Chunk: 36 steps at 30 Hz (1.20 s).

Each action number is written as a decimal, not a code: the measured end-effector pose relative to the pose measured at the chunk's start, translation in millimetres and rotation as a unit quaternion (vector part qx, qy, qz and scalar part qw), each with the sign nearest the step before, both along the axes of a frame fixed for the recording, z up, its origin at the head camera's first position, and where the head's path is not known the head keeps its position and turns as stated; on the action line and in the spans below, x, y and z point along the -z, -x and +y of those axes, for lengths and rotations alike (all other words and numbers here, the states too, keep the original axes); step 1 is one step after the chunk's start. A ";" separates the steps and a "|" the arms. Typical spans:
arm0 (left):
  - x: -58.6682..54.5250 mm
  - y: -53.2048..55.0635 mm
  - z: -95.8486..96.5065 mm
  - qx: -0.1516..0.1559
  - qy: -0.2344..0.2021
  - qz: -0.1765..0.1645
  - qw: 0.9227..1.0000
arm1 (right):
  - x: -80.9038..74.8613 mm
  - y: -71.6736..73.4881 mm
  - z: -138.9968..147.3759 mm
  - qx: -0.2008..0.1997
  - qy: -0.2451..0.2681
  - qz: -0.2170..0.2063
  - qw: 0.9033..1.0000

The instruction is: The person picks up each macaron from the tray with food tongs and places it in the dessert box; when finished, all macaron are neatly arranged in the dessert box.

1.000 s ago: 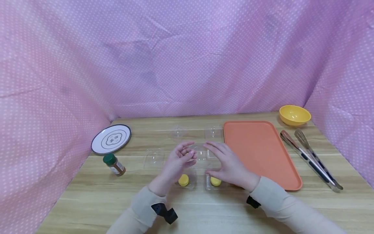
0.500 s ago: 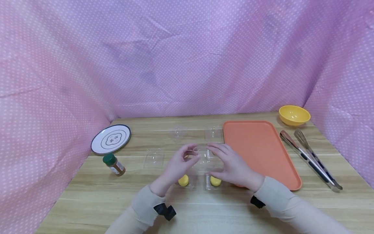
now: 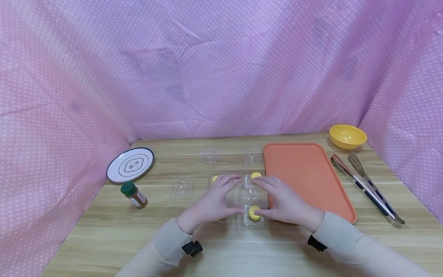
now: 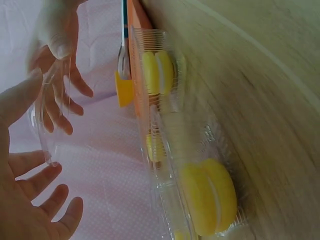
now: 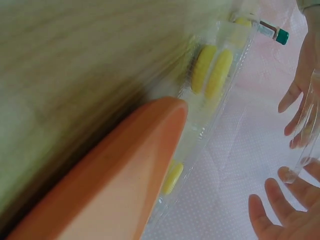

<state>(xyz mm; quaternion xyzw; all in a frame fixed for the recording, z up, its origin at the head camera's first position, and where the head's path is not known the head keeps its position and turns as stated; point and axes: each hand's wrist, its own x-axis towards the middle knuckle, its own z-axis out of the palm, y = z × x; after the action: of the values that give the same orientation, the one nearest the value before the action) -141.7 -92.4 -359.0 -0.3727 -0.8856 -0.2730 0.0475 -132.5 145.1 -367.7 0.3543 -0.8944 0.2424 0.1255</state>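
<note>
Between both hands is a clear plastic lid [image 4: 37,120], raised above the table. My left hand [image 3: 215,198] grips its left side, thumb on the near edge and fingertips on the far edge. At the opposite side my right hand [image 3: 287,201] holds it the same way. Below them, yellow macarons [image 3: 254,213] sit in clear plastic boxes [image 3: 246,220]. Another macaron [image 3: 256,175] shows just beyond my right fingertips, and one more [image 3: 215,178] peeks out behind the left hand. In the left wrist view, a large macaron [image 4: 207,197] stands on edge in its box.
Right of the boxes lies an orange tray [image 3: 304,181], with metal tongs [image 3: 372,198] and a yellow bowl [image 3: 347,136] beyond. A white plate [image 3: 115,165] and green-capped spice bottle [image 3: 135,195] are left. Other clear plastic pieces [image 3: 182,186] lie behind the hands.
Both hands have shifted slightly rightward with the lid. The left fingers have uncurled and spread along its side, and the right hand has moved a little away from the left.
</note>
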 end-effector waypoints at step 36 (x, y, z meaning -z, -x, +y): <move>5.9 -9.3 24.2 -0.002 0.216 -0.024 0.976 | 14.0 -17.1 -0.2 0.042 -0.113 -0.043 0.992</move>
<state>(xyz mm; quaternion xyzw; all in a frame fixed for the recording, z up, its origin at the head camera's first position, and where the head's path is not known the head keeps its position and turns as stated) -132.4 -68.2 -364.9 -0.3659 -0.9252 -0.0840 -0.0551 -115.4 144.9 -381.7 0.3172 -0.9349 0.1489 0.0561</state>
